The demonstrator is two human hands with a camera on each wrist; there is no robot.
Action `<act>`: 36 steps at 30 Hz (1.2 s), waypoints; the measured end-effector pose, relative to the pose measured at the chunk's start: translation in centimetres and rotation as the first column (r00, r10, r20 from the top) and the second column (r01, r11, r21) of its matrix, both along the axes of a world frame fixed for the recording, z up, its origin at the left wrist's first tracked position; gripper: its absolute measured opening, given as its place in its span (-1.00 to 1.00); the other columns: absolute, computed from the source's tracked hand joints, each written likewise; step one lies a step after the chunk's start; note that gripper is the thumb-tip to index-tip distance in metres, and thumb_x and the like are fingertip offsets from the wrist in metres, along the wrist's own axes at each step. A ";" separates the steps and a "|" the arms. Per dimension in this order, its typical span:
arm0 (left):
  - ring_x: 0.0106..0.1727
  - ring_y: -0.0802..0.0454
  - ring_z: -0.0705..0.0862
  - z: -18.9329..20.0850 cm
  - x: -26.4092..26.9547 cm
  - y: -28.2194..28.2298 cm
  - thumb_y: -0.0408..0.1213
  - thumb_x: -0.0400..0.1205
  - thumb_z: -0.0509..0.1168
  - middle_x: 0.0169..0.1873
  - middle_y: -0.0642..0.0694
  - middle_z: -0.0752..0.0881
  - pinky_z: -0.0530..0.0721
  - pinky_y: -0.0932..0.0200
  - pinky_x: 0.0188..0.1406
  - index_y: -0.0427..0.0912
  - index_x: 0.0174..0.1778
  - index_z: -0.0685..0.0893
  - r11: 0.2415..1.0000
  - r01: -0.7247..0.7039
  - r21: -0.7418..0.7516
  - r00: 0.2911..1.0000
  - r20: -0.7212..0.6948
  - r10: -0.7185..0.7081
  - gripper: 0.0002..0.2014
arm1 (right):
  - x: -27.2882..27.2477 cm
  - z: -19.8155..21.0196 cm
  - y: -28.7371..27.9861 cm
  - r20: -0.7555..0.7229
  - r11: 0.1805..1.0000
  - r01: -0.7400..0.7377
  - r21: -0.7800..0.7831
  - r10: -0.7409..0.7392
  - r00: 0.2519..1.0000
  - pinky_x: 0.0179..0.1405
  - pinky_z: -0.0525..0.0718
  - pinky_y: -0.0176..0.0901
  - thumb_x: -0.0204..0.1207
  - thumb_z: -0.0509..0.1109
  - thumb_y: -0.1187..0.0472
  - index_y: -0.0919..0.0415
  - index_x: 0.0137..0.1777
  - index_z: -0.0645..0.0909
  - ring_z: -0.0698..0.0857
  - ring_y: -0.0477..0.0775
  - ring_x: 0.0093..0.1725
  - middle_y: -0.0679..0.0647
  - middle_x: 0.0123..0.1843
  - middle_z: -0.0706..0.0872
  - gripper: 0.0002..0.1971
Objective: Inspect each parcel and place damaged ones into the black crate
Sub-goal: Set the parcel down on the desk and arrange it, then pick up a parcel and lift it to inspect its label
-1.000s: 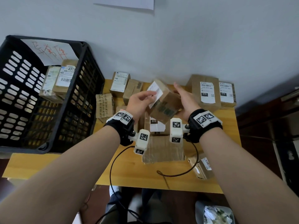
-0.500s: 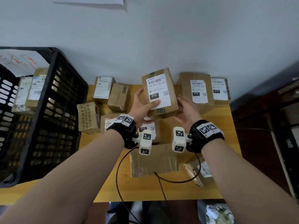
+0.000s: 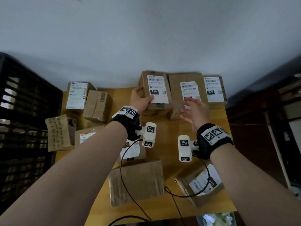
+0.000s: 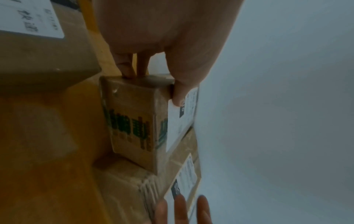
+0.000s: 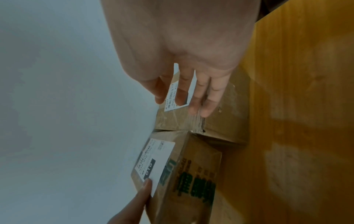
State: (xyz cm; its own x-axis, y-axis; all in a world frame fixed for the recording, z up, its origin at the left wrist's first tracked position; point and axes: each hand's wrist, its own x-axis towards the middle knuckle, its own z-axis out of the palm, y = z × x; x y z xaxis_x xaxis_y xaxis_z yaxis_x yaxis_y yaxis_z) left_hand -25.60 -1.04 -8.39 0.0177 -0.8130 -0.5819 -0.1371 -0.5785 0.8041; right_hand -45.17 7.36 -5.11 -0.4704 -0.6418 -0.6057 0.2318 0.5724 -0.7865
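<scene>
Black crate (image 3: 24, 128) at far left, well apart from both hands, its contents out of view. Between crate and left hand, on a yellow wooden table (image 3: 171, 128): a labelled box (image 3: 77, 95) against the wall, a plain taped box (image 3: 97, 105) just beside it, a crumpled printed parcel (image 3: 57, 132) nearer the crate.

Left hand (image 3: 140, 100) gripping a brown parcel (image 3: 156, 92) with a white label marked 010: thumb on the label's lower corner, fingers curled round the parcel's left side. Parcel upright by the wall, label facing out, green print on its lower face; whether its base touches the table cannot be told.

Just right of that parcel, a larger box (image 3: 184, 88) with a 070 label, then another 070 box (image 3: 215, 90) beside it.

Right hand (image 3: 195, 111) open, fingers spread and straight, holding nothing, hovering in front of the larger box, close to its label.

Beneath the forearms: a flat taped box (image 3: 136, 181), a small labelled box (image 3: 132, 150) partly hidden by the left wrist, and under the right forearm a tilted parcel (image 3: 200, 185) marked 010.
</scene>
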 end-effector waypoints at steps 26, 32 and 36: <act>0.09 -0.11 0.69 0.6 10.2 4.3 -0.39 0.68 0.31 -0.02 -0.08 0.67 0.66 0.01 -0.02 -0.25 0.27 0.63 0.981 -0.106 0.163 0.933 0.356 0.042 -0.75 | 9.1 -0.3 -0.2 0.306 0.676 -0.655 0.338 0.580 0.755 0.33 0.71 0.31 0.76 0.33 -0.12 0.14 0.64 0.45 0.64 0.38 0.42 0.17 0.52 0.62 -0.46; 0.10 -0.15 0.72 0.9 12.2 7.9 -0.21 0.74 0.31 0.18 -0.20 0.73 0.68 -0.09 -0.08 -0.24 0.61 0.42 0.919 -0.085 0.384 0.990 0.139 0.034 -0.48 | 13.2 -0.1 1.2 0.269 0.600 -0.677 0.426 0.630 0.728 -0.11 0.70 0.19 0.74 0.14 -0.35 0.03 0.77 0.24 0.46 0.49 0.61 0.24 0.72 0.41 -0.28; 0.13 -0.16 0.83 2.1 12.8 8.4 -0.16 0.73 0.34 0.10 -0.20 0.84 0.78 -0.17 0.19 -0.27 0.37 0.63 0.946 -0.096 0.310 0.995 0.034 0.090 -0.65 | 14.4 1.0 0.8 0.210 0.676 -0.626 0.389 0.596 0.775 0.34 0.67 0.32 0.75 0.18 -0.29 0.10 0.63 0.45 0.62 0.43 0.44 0.24 0.58 0.59 -0.38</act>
State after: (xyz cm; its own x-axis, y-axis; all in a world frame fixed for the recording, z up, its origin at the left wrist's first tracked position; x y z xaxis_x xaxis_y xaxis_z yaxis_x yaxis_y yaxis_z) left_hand -12.82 7.39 -6.25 0.0985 -0.5862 -0.8041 -0.0844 -0.8101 0.5802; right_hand -30.75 8.21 -4.06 -0.0171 -0.4523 -0.8917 -0.2489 0.8657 -0.4343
